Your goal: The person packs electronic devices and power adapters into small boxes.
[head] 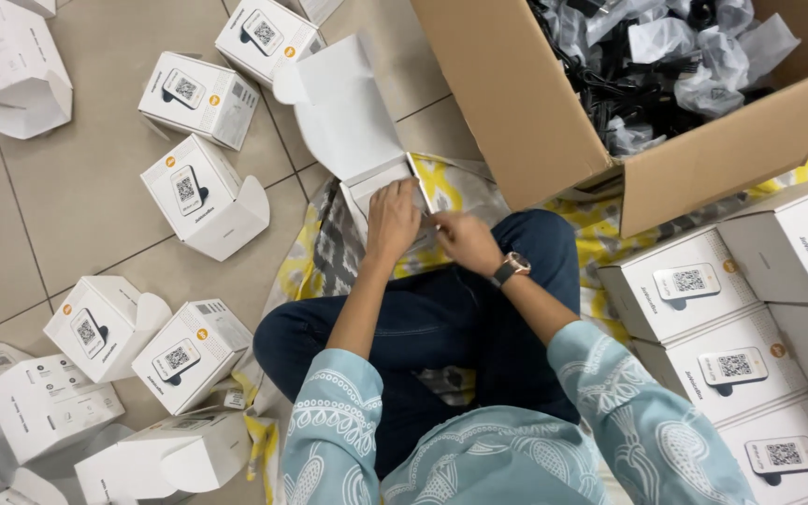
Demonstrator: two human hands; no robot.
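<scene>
While the person sat cross-legged on a beige tiled floor (67,196), the head camera looked straight down on both hands working at a small open white box (359,140) set in front of the knees. The left hand (393,220) lay flat on the box's body, fingers spread narrowly over its opening, the tall lid flap standing just beyond the fingertips. The right hand (465,241), with a wristwatch (511,268) behind it, touched the box's near edge just beside the left hand; whether it pinched anything I could not tell. Under the hands and legs lay a yellow and grey patterned cloth (324,248). Beyond the right hand stood a large cardboard carton (535,112) filled with black items in clear bags. To the right of the right hand, stacked white boxes (703,327) formed a tidy pile. To the left of the left hand, loose white boxes (200,192) were scattered over the tiles, some with flaps open.
</scene>
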